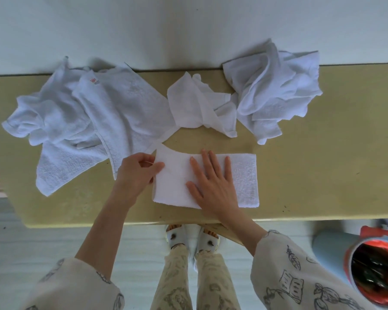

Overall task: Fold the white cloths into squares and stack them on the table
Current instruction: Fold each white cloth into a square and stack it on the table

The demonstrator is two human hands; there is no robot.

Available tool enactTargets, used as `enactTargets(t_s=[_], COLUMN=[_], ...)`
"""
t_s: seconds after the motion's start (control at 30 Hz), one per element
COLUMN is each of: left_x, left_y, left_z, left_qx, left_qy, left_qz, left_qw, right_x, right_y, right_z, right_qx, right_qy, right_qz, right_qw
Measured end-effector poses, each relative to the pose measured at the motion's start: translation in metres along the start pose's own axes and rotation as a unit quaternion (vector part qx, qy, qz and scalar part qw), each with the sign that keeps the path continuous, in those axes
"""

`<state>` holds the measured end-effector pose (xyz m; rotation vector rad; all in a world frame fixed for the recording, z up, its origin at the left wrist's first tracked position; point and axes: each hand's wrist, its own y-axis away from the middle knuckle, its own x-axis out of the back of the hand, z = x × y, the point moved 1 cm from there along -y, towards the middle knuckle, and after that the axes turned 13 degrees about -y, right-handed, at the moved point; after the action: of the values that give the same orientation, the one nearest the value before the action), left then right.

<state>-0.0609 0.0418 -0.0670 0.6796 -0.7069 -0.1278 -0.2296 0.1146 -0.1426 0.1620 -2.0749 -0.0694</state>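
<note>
Right hand (213, 182) lies spread flat on folded white cloth (244, 180); left hand (137, 173) pinches its lifted left edge.

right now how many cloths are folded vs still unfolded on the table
Being folded: 1, the folded cloth under the right hand, its edge pinched by the left hand
Unfolded: 4, the tagged towel, crumpled towel, thin cloth, bunched pile, which may hide more
Total: 5
</note>
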Motion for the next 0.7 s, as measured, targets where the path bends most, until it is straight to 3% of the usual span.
enactTargets(t_s=[0.1,0.23,0.33,0.4,0.7], left_x=[-0.007,-0.040,-0.075,-0.098,-0.153], left_y=[0.019,0.042,0.045,0.043,0.044], left_z=[0.015,0.037,0.054,0.061,0.075], left_qx=[-0.045,-0.084,-0.083,-0.088,-0.148], left_qy=[-0.036,-0.046,-0.031,-0.034,-0.143], left_qz=[0.026,0.024,-0.007,-0.021,-0.018], left_qw=[0.998,0.995,0.996,0.995,0.978], right_x=[0.022,0.058,0.073,0.076,0.074], right_y=[0.012,0.042,0.059,0.064,0.068], right_z=[0.012,0.028,0.040,0.048,0.066], right_qx=[0.015,-0.114,-0.253,-0.290,-0.333], right_qy=[-0.107,-0.284,-0.421,-0.466,-0.461], right_qz=[0.102,0.201,0.164,0.143,0.103], right_qw=[0.989,0.930,0.856,0.824,0.816])
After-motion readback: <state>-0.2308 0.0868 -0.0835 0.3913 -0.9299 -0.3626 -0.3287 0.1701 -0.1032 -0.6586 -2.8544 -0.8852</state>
